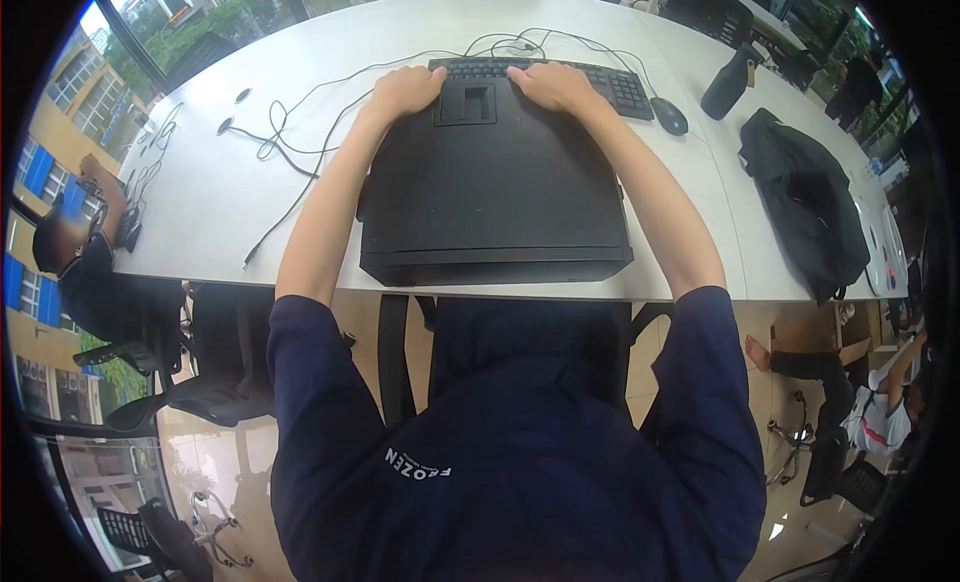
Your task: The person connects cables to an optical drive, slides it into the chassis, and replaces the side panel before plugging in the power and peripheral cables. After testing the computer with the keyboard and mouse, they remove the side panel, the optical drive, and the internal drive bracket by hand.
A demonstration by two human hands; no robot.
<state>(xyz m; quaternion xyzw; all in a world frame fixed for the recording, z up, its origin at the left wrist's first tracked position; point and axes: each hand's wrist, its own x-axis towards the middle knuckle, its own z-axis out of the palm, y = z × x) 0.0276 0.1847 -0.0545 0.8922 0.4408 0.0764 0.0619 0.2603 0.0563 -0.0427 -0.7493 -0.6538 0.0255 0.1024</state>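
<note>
A black computer case (490, 187) lies flat on the white table, its near end at the table's front edge. A recessed latch (466, 104) shows in its top panel, near the far end. My left hand (408, 90) grips the far left corner, thumb toward the latch. At the far right, my right hand (555, 85) holds the same far edge, with its thumb on top. The fingers of both hands curl over that edge and are partly hidden. Just beyond the case sits a black keyboard (625, 90), partly covered from my view by the case and hands.
Right of the keyboard is a black mouse (669, 117). A dark bottle (729, 84) and a black bag (803, 197) are farther right. Loose cables (283, 132) spread over the white table (225, 212) at left. One person (100, 252) sits at left, another (880, 412) at right.
</note>
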